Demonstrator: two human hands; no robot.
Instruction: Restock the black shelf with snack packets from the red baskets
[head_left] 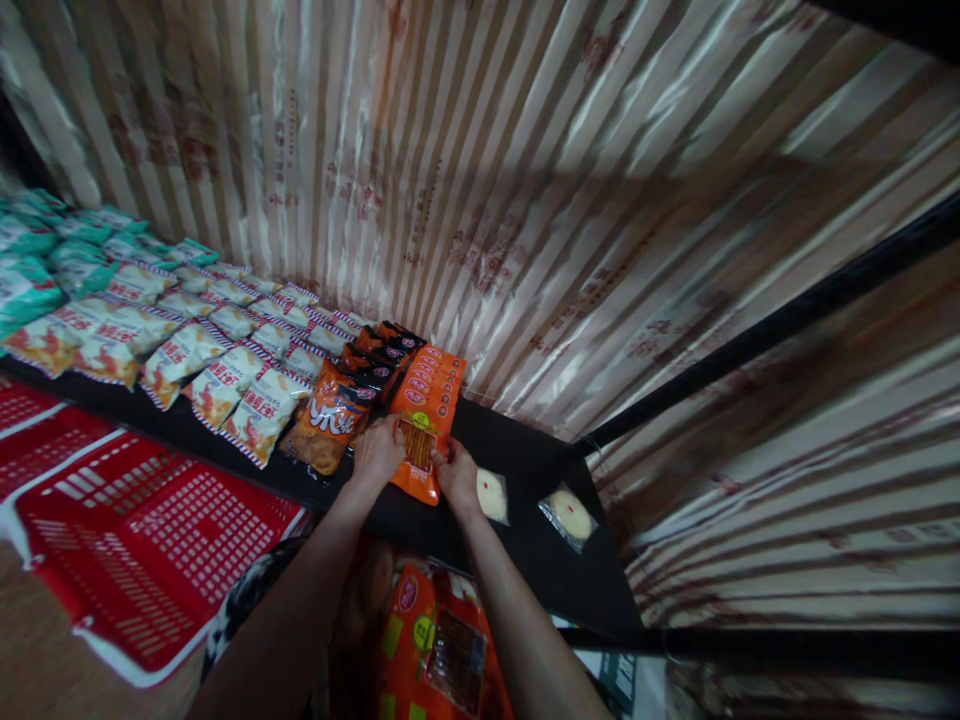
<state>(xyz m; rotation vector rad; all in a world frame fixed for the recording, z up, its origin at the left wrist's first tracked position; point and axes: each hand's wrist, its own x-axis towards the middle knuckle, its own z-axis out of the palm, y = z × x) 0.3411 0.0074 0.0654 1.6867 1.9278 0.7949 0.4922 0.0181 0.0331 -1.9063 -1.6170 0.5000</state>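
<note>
Both my hands hold the front orange snack packet [421,440] at the near end of a row of the same orange packets [436,385] on a black shelf [525,560]. My left hand [377,450] grips its left edge, fingers curled. My right hand [457,476] pinches its lower right corner. To the left stands a row of brown-orange packets [330,420].
Rows of white-and-red packets [225,380] and teal packets [37,250] fill the shelf to the left. Two small clear-wrapped pale cakes [493,494] [570,515] lie right of my hands. Red baskets [142,540] sit below left. More orange packets [435,650] lie under my arms. A striped curtain [525,200] hangs behind.
</note>
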